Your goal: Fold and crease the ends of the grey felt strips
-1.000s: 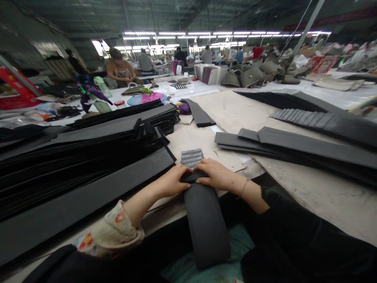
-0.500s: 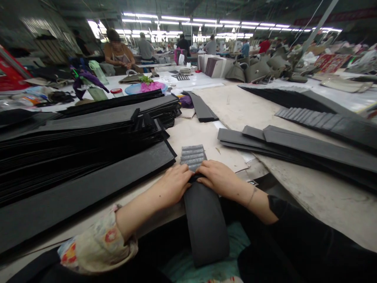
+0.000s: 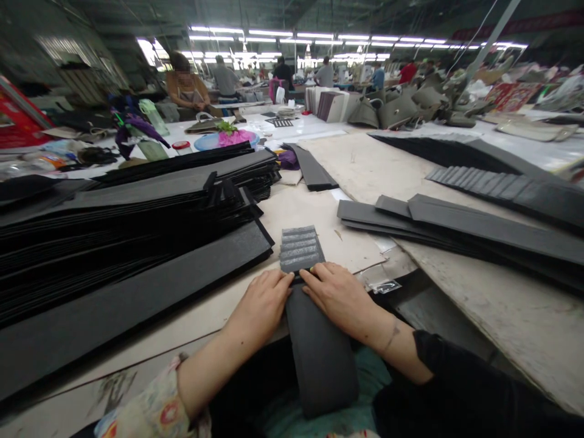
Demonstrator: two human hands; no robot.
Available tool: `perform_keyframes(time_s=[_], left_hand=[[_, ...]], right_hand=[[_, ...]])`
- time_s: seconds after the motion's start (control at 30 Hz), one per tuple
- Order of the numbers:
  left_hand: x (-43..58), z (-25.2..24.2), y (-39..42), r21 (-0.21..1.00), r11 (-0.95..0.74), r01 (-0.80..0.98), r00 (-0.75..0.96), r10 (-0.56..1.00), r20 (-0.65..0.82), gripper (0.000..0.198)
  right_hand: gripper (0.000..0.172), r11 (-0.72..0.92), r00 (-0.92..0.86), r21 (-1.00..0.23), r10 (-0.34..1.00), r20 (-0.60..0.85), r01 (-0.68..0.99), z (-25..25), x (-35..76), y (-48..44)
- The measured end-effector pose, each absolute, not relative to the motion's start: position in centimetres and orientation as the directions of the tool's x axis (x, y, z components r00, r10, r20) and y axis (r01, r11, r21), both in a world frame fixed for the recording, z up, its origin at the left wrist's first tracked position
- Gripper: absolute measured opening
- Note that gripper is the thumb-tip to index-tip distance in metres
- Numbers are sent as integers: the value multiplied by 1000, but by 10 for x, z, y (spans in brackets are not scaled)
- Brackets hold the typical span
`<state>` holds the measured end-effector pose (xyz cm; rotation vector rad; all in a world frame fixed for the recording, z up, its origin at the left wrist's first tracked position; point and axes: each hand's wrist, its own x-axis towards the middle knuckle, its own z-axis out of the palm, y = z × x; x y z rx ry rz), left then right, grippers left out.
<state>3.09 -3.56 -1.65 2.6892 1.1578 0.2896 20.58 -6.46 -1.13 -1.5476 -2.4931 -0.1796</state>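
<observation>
A long dark grey strip (image 3: 322,359) runs from the table's near edge down over my lap, its lower end hanging in a curve. My left hand (image 3: 264,299) and my right hand (image 3: 338,299) meet at its far end, fingers closed on its edge and pressing down. Just beyond my fingertips, several strip ends lie fanned in steps (image 3: 298,246), with pale grey, scuffed faces. What my thumbs do underneath is hidden. Left of my left hand lies a large stack of black-edged strips (image 3: 137,292).
More grey strips (image 3: 438,228) lie on the board to the right, with a fanned row (image 3: 497,185) behind them. A short strip pile (image 3: 312,167) is ahead. Farther back are a blue tray (image 3: 205,142), a green bottle (image 3: 154,117) and a person (image 3: 187,88) at the table.
Both hands have shifted slightly toward me, and their fingers lie straighter along the strip's edge. The fanned ends show more. The strip on my lap lies flatter.
</observation>
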Motion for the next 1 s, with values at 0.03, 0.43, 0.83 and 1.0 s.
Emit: perform_keyframes(time_s=[0.03, 0.43, 0.83, 1.0], left_hand=[[30, -18, -36, 292, -655, 697, 658, 746, 104, 31], [23, 0, 11, 378, -566, 733, 606, 795, 14, 33], [47, 6, 22, 310, -541, 781, 587, 807, -70, 16], [63, 12, 41, 422, -461, 781, 589, 768, -251, 31]], right_hand=[[19, 435, -421, -3, 874, 241, 900, -12, 205, -66], [23, 395, -370, -18, 876, 308, 919, -19, 201, -71], [23, 378, -339, -42, 869, 359, 925, -25, 201, -74], [22, 384, -328, -71, 858, 396, 921, -28, 201, -74]])
